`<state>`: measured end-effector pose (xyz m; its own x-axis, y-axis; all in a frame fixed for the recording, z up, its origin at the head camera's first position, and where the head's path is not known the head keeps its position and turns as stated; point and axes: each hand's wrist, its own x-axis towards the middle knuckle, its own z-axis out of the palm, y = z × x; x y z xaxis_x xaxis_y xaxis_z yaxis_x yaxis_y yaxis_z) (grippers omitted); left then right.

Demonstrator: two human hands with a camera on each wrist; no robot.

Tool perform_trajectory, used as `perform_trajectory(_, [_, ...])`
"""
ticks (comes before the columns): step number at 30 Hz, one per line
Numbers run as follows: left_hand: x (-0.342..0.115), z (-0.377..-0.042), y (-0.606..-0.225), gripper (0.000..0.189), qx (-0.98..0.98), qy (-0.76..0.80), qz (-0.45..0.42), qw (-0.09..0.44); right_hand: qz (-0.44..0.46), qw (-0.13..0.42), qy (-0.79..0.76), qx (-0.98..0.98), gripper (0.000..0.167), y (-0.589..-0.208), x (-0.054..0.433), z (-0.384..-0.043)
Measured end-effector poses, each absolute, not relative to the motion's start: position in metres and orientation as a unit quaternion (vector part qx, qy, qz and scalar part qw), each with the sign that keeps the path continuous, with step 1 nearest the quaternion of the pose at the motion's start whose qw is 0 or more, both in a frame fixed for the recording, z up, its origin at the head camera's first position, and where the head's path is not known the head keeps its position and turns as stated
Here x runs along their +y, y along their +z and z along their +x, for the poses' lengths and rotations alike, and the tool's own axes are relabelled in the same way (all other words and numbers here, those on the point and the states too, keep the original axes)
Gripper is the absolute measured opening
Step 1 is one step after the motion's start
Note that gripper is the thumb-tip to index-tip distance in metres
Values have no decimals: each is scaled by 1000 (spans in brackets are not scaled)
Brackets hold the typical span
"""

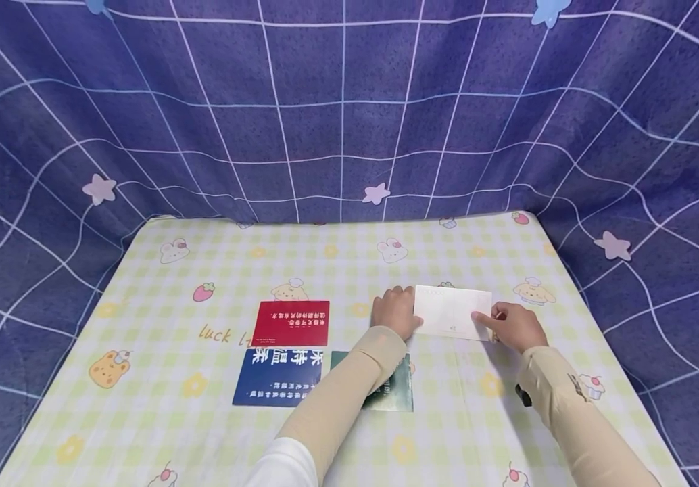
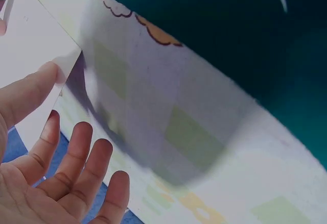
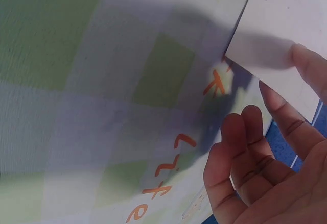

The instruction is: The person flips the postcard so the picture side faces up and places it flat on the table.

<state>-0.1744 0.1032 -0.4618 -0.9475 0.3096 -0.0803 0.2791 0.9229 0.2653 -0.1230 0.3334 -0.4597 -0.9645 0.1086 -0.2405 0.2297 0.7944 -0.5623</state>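
A white postcard, blank side up with faint printed marks, is held between both hands above the table. My left hand pinches its left edge, thumb on top and index finger beneath; the other fingers are spread in the left wrist view. At the opposite edge, my right hand grips the card between thumb and index finger, with the remaining fingers loosely bent. The postcard's underside is hidden. Below my left forearm lies a green postcard, partly covered by the sleeve.
Left of the green card lie a red postcard and a blue postcard, both with white lettering upside down in the head view. A checked cartoon tablecloth covers the table. Behind and beside it hangs a dark blue gridded curtain.
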Motion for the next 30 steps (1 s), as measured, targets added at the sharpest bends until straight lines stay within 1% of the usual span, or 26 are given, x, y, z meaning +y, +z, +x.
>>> perform_trajectory(6, [99,-173,-459,35,978,125,160,38,97,100,-311,940,48,-457,331,-120])
perform_trajectory(10, [97,-173,-458,25,977,132,162,41,97,100,-312,940,47,-454,330,-119])
perform_trajectory(18, [92,-175,-454,27,976,140,159,47,88,88,-311,942,48,-449,326,-118])
perform_trajectory(30, [82,-175,-446,28,976,143,159,37,68,71,-301,949,47,-441,318,-119])
